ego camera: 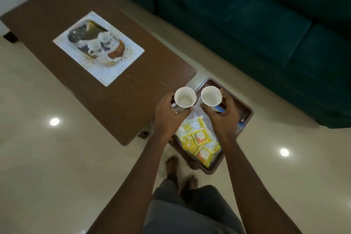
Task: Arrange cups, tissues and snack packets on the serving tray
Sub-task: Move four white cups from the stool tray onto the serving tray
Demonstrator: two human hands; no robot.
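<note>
Yellow plastic snack packets (197,138), print unreadable, lie in the brown plastic serving tray (247,112). Above it, left hand (171,114) grips one white cup (185,97), right hand (224,114) another (211,96). Brown wooden counter (57,17) beyond.

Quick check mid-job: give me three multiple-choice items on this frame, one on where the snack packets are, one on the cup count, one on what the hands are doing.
1. The snack packets lie:
A on the brown tray
B on the table
C on the sofa

2. White cups held:
A one
B two
C four

3. The held cups are:
A full
B stacked
C empty

Answers: 1 A, the yellow packets sit inside the tray's rim. 2 B, the left hand holds the left cup and the right hand the right cup. 3 C, both bare bottoms show.
</note>
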